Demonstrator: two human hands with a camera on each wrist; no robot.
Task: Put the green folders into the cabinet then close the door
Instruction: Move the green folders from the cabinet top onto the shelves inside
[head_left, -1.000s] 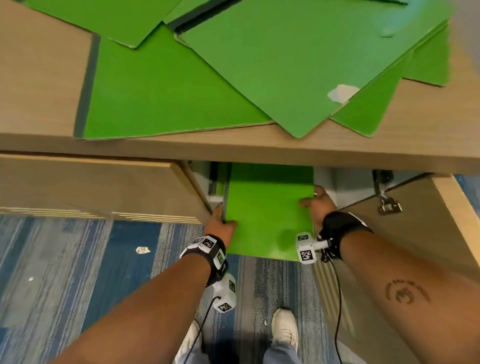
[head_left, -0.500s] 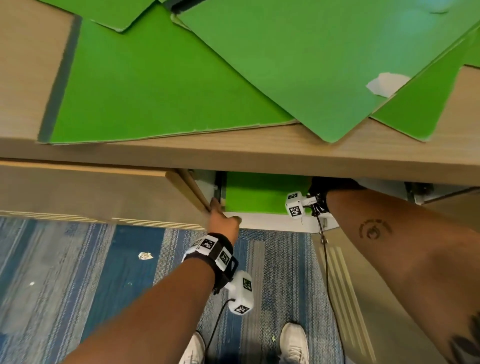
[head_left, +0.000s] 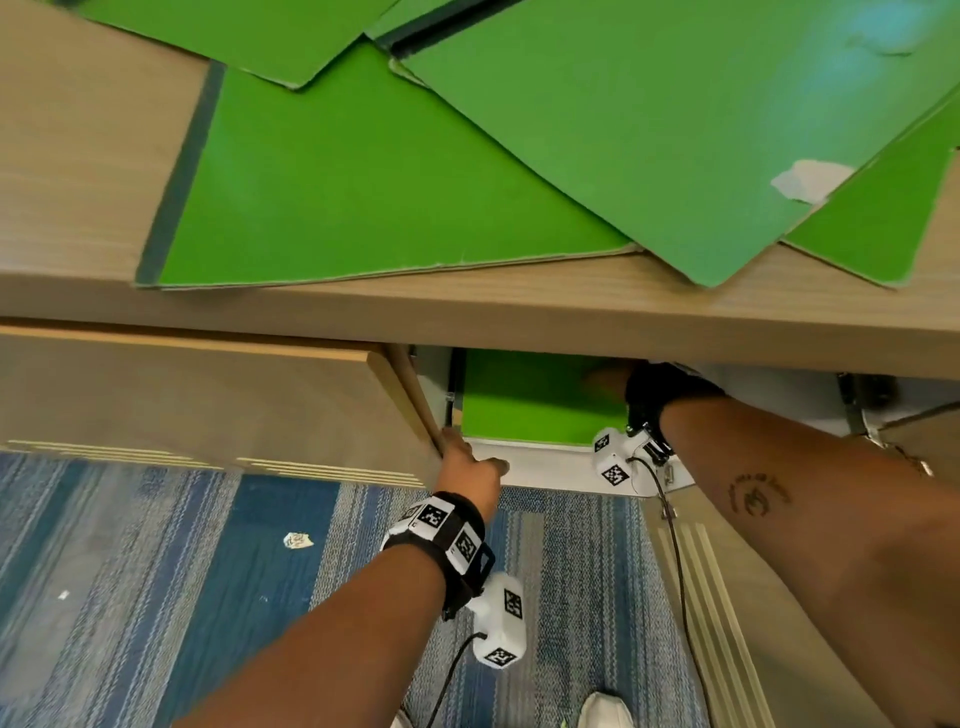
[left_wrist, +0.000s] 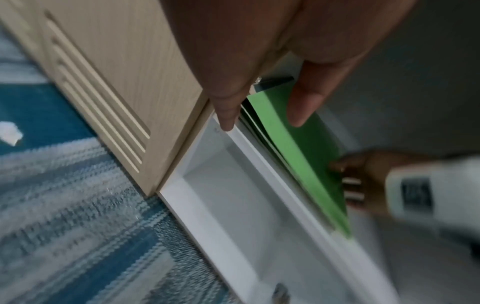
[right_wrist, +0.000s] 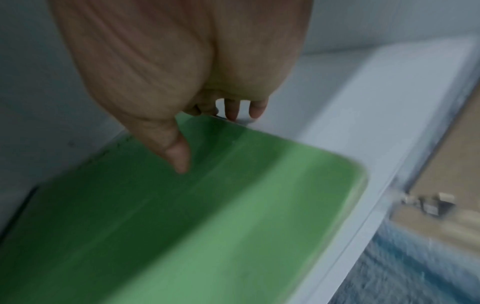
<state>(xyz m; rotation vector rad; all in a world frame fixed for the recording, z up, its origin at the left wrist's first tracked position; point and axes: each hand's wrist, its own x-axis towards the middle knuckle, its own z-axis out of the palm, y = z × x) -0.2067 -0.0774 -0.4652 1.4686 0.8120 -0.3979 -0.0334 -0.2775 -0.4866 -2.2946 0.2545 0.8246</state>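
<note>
A green folder (head_left: 535, 397) is now seen lying almost wholly inside the cabinet (head_left: 545, 465), under the worktop (head_left: 467, 306); a second ago it still stuck well out of the opening between both hands, so most of the push has been made since then. Only its near edge shows at the white front lip in the head view.

The right hand (left_wrist: 355, 176) has followed it in and is hidden under the worktop edge in the head view. In the left wrist view its fingers are seen at the folder's right edge, and in the right wrist view its thumb (right_wrist: 179, 156) lies over the green face with the fingers past the edge; a light grip on the folder's side is judged, though blur leaves this uncertain. The left hand (head_left: 470, 470) is no longer on the folder: it rests at the left corner of the opening, its fingers relaxed and straight against the cabinet frame beside the closed door panel (head_left: 208, 405), holding nothing.

Thinner green sheets appear beneath the top folder in the left wrist view. Several more green folders (head_left: 415, 171) lie overlapped on the worktop, so the task is judged well short of done. The open door (head_left: 753, 597) hangs at the right.
</note>
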